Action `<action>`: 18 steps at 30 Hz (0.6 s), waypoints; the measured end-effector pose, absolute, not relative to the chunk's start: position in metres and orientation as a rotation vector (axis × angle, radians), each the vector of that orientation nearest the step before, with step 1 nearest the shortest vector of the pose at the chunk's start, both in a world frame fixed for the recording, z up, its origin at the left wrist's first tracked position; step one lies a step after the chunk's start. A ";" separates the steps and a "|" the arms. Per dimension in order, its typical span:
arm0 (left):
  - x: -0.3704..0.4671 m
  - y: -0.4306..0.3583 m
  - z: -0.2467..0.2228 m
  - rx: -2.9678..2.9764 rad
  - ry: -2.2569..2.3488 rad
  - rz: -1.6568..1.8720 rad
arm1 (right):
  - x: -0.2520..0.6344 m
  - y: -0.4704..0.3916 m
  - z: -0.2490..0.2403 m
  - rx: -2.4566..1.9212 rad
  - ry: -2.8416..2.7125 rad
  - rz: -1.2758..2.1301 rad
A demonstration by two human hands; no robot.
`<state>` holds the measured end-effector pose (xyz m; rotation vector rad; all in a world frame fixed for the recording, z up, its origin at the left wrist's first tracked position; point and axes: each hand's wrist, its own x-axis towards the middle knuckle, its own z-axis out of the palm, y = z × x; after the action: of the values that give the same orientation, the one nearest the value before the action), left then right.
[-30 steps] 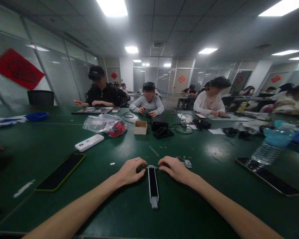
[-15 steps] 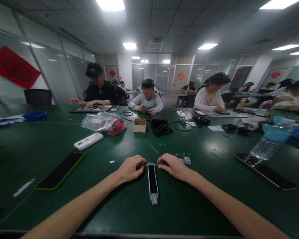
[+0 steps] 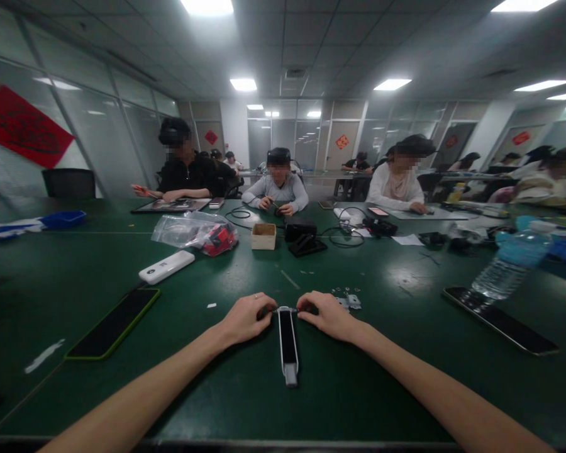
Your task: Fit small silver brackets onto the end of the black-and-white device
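Beside one slim device (image 3: 288, 340): two hands (image 3: 246, 318).

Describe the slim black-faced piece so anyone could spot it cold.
On the green table, find the wearer's left hand and right hand, close together at lower centre. The slim black-faced piece starts between them and runs toward the wearer. Unlike the wider green-edged phone off left and dark phone off right, it has a pale frame and a grey near end.
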<state>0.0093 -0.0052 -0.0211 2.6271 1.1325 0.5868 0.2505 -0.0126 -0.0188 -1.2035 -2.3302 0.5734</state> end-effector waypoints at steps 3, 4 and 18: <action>0.009 -0.005 -0.022 2.626 1.134 0.583 | 0.248 -0.015 -0.018 -1.214 -2.294 0.588; 0.009 -0.005 -0.023 2.627 1.134 0.586 | 0.247 -0.015 -0.017 -1.215 -2.287 0.589; 0.010 -0.004 -0.024 2.626 1.114 0.610 | 0.240 -0.019 -0.016 -1.184 -2.276 0.565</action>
<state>0.0095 -0.0043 -0.0235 2.6258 1.1143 0.6102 0.2398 -0.0186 -0.0163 -1.1835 -2.2759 0.5647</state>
